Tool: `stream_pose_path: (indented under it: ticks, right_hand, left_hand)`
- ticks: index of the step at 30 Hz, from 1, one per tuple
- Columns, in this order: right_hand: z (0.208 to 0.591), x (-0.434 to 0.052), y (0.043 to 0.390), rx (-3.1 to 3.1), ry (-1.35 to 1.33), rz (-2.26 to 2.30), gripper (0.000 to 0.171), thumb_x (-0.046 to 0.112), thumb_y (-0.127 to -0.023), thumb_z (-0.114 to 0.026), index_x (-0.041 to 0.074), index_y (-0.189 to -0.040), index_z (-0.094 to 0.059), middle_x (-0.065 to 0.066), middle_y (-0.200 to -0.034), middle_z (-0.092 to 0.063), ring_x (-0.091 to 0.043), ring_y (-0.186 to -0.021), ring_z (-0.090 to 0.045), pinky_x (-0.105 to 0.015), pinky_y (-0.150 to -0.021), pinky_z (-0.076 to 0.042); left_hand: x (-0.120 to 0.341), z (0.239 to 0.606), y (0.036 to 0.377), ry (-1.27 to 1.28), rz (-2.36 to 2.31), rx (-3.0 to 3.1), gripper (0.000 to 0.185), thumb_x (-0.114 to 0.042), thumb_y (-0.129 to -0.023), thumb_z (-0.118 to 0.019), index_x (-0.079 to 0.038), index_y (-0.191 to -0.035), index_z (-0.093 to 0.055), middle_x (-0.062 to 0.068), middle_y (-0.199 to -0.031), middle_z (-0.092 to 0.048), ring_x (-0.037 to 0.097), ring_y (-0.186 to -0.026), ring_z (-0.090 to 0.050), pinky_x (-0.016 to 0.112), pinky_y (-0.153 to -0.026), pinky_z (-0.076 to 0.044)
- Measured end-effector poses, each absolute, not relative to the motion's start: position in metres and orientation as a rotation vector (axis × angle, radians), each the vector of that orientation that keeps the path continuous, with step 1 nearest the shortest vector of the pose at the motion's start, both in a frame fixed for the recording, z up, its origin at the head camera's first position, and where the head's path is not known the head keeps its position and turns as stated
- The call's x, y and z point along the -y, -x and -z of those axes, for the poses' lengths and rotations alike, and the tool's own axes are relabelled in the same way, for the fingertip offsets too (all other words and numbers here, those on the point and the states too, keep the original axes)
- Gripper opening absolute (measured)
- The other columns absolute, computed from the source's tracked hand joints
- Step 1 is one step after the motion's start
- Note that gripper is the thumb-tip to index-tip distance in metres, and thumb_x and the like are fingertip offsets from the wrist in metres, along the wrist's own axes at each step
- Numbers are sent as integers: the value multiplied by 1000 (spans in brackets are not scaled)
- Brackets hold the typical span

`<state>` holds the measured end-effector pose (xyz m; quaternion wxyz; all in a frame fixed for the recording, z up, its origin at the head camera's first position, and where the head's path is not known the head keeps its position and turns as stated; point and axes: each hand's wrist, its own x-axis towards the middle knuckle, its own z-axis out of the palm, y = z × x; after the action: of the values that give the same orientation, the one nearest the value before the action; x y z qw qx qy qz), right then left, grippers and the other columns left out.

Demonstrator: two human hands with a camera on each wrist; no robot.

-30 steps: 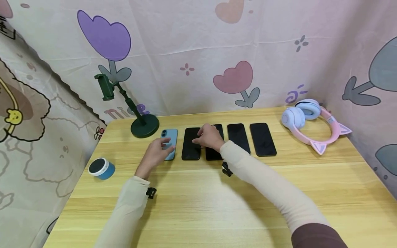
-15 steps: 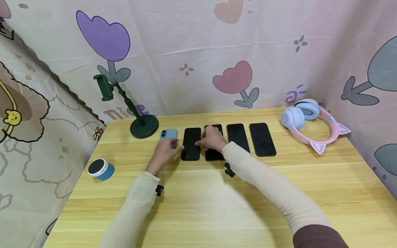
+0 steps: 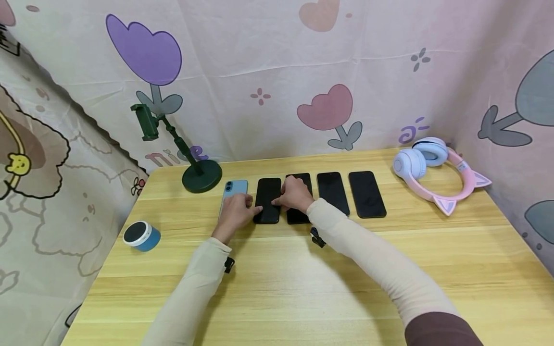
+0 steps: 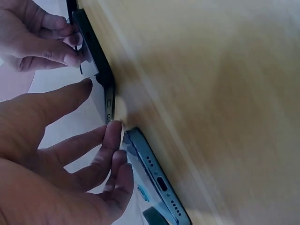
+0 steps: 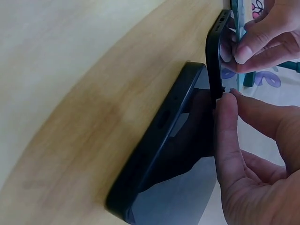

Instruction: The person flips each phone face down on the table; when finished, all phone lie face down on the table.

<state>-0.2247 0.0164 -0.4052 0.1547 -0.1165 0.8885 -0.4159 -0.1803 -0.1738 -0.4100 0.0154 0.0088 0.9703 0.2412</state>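
Second from the left in a row lies a black smartphone [image 3: 267, 202], face up on the table. My left hand [image 3: 235, 211] is at its left edge, the thumb over the glass and the index fingertip [image 4: 112, 129] against its side. My right hand [image 3: 296, 194] pinches the right edge between thumb and index finger [image 5: 227, 108]. Part of a thicker black phone [image 5: 154, 136] is under my right hand. To the left, a light blue phone [image 3: 235, 187] lies camera side up, partly hidden by my left hand.
Two more black phones [image 3: 333, 190] continue the row to the right. Pink cat-ear headphones [image 3: 452, 192] lie at the back right. A dark green phone stand [image 3: 202, 176] is at the back left, and a small blue-and-white speaker [image 3: 142, 235] sits near the left edge.
My left hand has moved right from over the blue phone to the left edge of the black smartphone. My right hand has shifted slightly right and stays at that phone. The phones have barely moved.
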Motion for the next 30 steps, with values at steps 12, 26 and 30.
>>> stream_pose_path:
  ticks: [12, 26, 30]
  right_hand:
    - [402, -10, 224, -2530, 298, 1198, 24, 13, -83, -85, -3, -72, -71, -15, -68, -71, -21, -64, -74, -32, -63, -60]
    - [403, -4, 222, -2547, 306, 1192, 31, 13, -83, -86, 4, -62, -65, -14, -67, -71, -21, -63, -73, -30, -56, -57]
    - [403, -2, 222, -2562, 295, 1188, 28, 14, -82, -86, 4, -65, -66, -12, -66, -71, -20, -63, -73, -30, -58, -57]
  left_hand:
    - [171, 410, 181, 20, -723, -2973, 43, -32, -92, -78, 0, -120, -72, 15, -113, -72, 34, -111, -58, 47, -100, -39]
    - [169, 409, 181, 93, -719, -2964, 35, -32, -90, -80, -1, -105, -74, 10, -91, -66, 29, -91, -50, 41, -84, -35]
    - [168, 408, 180, 145, -745, -2944, 40, -32, -89, -80, 0, -113, -72, 12, -102, -68, 31, -101, -49, 42, -87, -39]
